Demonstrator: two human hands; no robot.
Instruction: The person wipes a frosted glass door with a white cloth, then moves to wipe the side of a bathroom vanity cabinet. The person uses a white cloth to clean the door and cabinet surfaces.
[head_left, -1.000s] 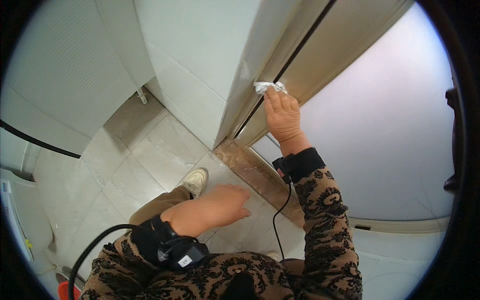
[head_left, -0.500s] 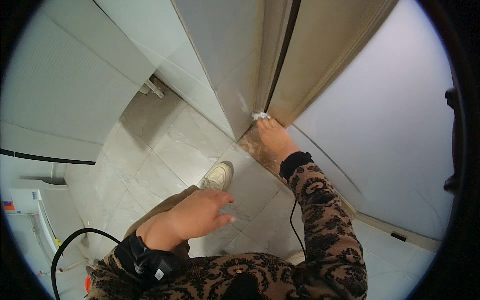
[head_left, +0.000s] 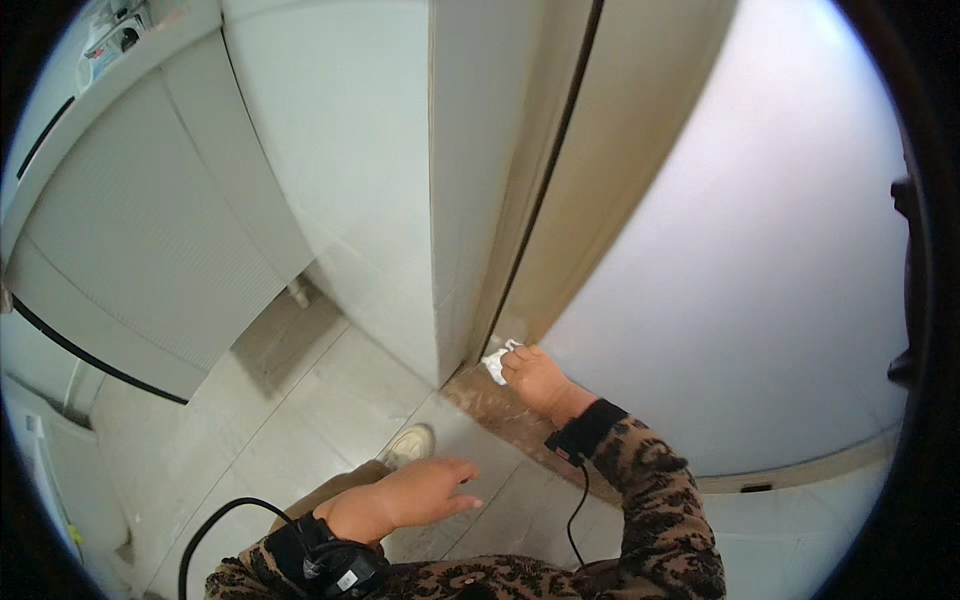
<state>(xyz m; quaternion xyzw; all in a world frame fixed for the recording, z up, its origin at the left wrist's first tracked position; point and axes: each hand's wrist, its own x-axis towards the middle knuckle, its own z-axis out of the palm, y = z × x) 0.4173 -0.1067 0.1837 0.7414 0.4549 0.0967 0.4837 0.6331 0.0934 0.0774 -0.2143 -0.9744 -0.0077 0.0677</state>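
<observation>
Clearly, the largest thing here is the pale door panel [head_left: 740, 260], which fills the right side. On the left of it comes the white wall [head_left: 350, 150] with its corner, and on the far left stands a ribbed grey-white cabinet [head_left: 150, 230]. Between these and the person extends the tiled floor [head_left: 290, 430]. The beige door frame [head_left: 610, 170] stands between the wall and the panel, and a thin dark strip [head_left: 542, 200] runs along its length, from the far side down toward the near side, leaning a little to the left. At its foot there is a brown sill [head_left: 510, 420]. A light shoe [head_left: 412, 443] rests on the floor, to the left of this sill.

Of the two hands, the left hand [head_left: 425, 495] is above the floor near the body, holding nothing, with the thumb apart from the loosely bent fingers. The right hand [head_left: 543, 384] reaches to the foot of the frame, and its fingers are closed over a crumpled white cloth [head_left: 494, 367].

The cloth is just to the far left of the right hand, at the near end of the dark strip. It is bunched, so it has no clear long axis; the strip gives the only clear line there. The right hand is the nearer one, while the left hand is well apart from the cloth. Whether the cloth touches the frame, the sill or both, I cannot tell.
</observation>
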